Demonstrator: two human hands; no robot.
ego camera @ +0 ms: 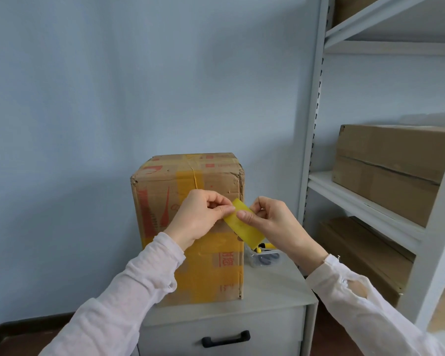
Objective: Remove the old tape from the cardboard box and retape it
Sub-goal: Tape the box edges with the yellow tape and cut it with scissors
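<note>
1. Held: left grip and right grip both pinch one yellow tape strip, apparently free of the box.
2. Just beyond: cardboard box, upright on tabletop, yellow tape bands on front and top.
3. I judge removal under way; next, discard strip, peel the rest.

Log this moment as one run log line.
step: old tape removal | left hand: pinches tape strip | right hand: pinches tape strip | cardboard box: upright on cabinet
</note>
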